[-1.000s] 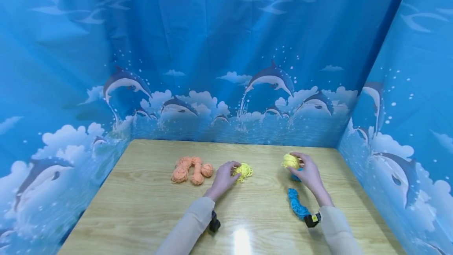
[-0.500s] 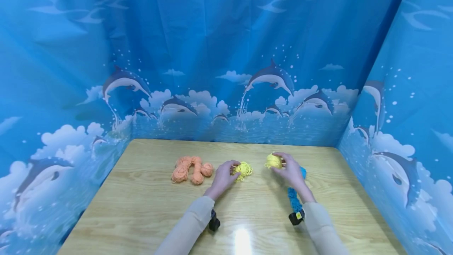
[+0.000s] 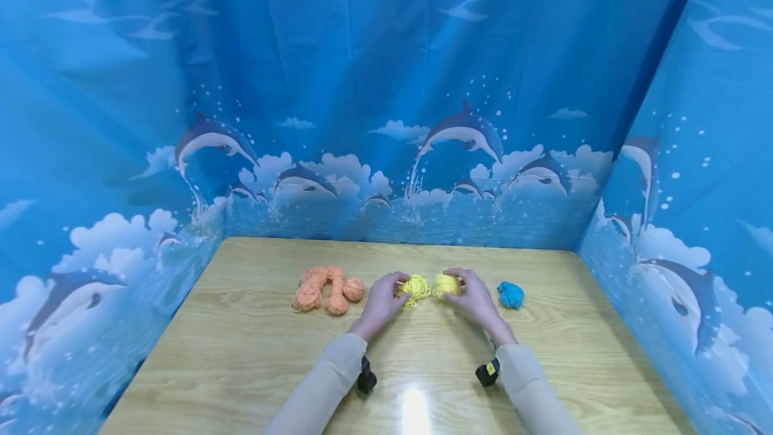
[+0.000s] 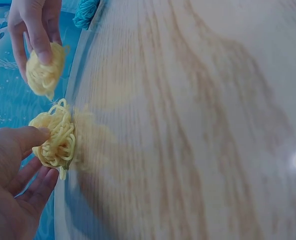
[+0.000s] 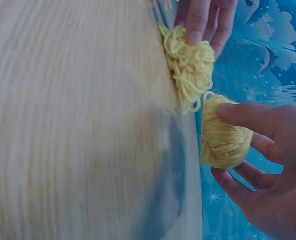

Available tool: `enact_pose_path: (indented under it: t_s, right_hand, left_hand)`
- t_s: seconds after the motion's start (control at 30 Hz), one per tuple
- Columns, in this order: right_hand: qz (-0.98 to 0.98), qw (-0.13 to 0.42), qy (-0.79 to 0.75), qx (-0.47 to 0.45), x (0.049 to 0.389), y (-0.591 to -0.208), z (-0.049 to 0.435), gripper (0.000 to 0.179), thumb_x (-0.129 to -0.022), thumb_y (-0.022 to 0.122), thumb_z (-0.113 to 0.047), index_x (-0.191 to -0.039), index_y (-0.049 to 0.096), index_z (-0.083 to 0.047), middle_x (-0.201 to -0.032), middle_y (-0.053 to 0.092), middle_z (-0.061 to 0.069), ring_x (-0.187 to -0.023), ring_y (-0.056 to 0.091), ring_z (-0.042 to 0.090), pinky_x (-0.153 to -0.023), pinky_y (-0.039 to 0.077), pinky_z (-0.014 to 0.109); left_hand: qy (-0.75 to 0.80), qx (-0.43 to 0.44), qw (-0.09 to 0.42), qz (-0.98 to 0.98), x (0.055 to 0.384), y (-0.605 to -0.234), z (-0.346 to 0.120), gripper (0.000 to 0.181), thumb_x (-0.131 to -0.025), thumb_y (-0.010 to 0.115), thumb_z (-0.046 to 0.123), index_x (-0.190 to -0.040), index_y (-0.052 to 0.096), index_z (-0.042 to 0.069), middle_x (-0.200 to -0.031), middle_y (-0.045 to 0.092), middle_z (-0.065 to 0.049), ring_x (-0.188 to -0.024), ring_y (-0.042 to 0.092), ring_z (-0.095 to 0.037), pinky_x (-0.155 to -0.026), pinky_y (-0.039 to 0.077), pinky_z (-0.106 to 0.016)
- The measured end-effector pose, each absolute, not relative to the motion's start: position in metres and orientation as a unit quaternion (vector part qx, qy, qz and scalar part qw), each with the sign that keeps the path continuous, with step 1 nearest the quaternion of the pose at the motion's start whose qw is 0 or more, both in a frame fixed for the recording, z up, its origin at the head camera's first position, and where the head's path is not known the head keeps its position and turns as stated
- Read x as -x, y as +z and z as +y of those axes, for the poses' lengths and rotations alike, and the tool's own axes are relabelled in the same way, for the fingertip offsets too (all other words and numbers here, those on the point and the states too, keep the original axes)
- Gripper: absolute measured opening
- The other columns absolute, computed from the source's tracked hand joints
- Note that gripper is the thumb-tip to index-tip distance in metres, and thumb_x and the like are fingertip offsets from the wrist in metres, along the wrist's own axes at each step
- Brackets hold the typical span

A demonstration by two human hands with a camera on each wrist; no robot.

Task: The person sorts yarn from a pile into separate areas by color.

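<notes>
My left hand (image 3: 382,301) grips a loose, loopy bundle of yellow yarn (image 3: 417,291) near the middle of the table; the left wrist view shows the thumb on the yarn bundle (image 4: 55,137) and fingers beneath. My right hand (image 3: 476,297) holds a tighter, wound yellow yarn ball (image 3: 445,285) between thumb and fingers, also plain in the right wrist view as a yarn ball (image 5: 225,135). The two yellow pieces are side by side with little or no gap; whether they touch I cannot tell. A blue yarn ball (image 3: 510,295) lies right of my right hand.
Several peach yarn pieces (image 3: 312,287) lie together left of my left hand on the wooden table (image 3: 241,354). Blue dolphin-printed curtains (image 3: 386,119) stand along the table's back and sides. A bright light reflection (image 3: 414,411) shows near the front.
My right hand has carried the wound yellow yarn ball leftward, up beside the loose yellow bundle. The long blue yarn skein has gone from sight around the right forearm. My left hand stays put.
</notes>
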State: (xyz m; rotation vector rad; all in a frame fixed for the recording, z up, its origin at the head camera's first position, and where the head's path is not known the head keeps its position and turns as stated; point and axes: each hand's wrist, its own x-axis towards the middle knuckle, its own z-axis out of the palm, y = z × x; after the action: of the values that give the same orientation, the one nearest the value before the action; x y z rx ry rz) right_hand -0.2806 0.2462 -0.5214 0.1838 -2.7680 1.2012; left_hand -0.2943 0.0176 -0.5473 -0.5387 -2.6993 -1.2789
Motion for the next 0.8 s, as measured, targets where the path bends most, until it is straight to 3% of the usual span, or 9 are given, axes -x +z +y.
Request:
enact_pose_path:
  t_s: [0.33, 0.8]
  right_hand:
    - [-0.926, 0.038, 0.37, -0.06, 0.284, -0.534, 0.236, 0.052, -0.082, 0.084, -0.008, -0.13, 0.065, -0.006, -0.125, 0.063, 0.019, -0.1, 0.062, 0.03, -0.086, 0.055, 0.049]
    - [-0.923, 0.025, 0.378, -0.063, 0.276, -0.525, 0.236, 0.059, -0.084, 0.083, -0.009, -0.138, 0.06, -0.009, -0.137, 0.057, 0.019, -0.116, 0.061, 0.04, -0.096, 0.054, 0.054]
  left_hand:
    - [-0.417, 0.178, 0.064, -0.889, 0.295, -0.547, 0.016, 0.032, -0.091, 0.076, 0.01, -0.122, 0.068, 0.006, -0.113, 0.07, -0.009, -0.096, 0.068, -0.023, -0.081, 0.058, -0.036]
    - [-0.435, 0.176, 0.06, -0.881, 0.291, -0.544, 0.012, 0.038, -0.094, 0.074, 0.014, -0.13, 0.065, 0.007, -0.126, 0.067, -0.012, -0.11, 0.067, -0.029, -0.09, 0.058, -0.042]
